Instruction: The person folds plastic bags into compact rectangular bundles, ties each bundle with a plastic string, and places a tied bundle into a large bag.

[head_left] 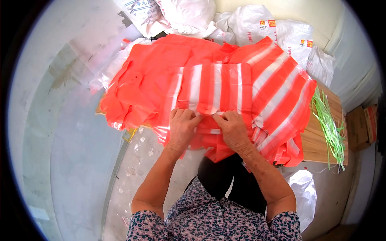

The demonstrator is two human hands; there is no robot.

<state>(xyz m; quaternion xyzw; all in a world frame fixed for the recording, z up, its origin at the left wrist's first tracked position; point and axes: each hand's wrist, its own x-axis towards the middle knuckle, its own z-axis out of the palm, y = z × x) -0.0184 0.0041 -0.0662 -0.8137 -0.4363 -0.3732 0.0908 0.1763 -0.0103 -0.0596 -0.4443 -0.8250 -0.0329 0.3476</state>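
A red plastic bag (206, 86) with whitish see-through stripes lies flat on a broad heap of red plastic (161, 60) in front of me. My left hand (184, 125) is closed on the near part of this bag, fingers curled and thumb turned inward. Close beside it on the right, my right hand (233, 129) pinches the same part, its thumb and forefinger toward the left hand. Between the two hands the plastic is bunched into a small fold. Fingertips under the plastic are hidden. More striped red bags (277, 86) spread out at a slant to the right.
The heap covers most of a wooden table (327, 120). A bundle of green plastic strips (330, 128) hangs over its right edge. Full white sacks (253, 26) line the back. Cardboard boxes (358, 126) stand far right, and a white bag (302, 195) sits low at the right.
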